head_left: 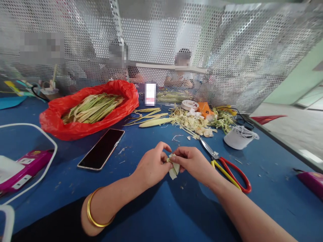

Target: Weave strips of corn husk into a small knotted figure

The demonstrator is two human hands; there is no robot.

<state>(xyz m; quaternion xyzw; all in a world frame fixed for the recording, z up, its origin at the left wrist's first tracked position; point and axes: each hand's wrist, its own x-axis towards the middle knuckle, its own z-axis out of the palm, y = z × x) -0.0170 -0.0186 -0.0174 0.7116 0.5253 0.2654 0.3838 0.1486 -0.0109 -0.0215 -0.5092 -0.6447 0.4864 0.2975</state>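
Note:
A small folded piece of pale green husk [174, 170] is pinched between my two hands above the blue table. My left hand [154, 164] grips its left side with thumb and fingers, a gold bangle on that wrist. From the right, my right hand [193, 163] closes thumb and fingers on its upper edge. Scissors [222, 161] with one red and one yellow handle lie just right of my right hand. Beyond my hands, several long pale husk strips [153, 121] rest beside a heap of husk scraps [191, 122].
A red plastic bag [121, 116] of dried husks stands at back left, a black-screened phone [102, 149] before it. Magenta power strips [27, 168] lie at both sides. A white cup-like holder [239, 137] is at right. People sit behind the perforated metal screen [161, 37].

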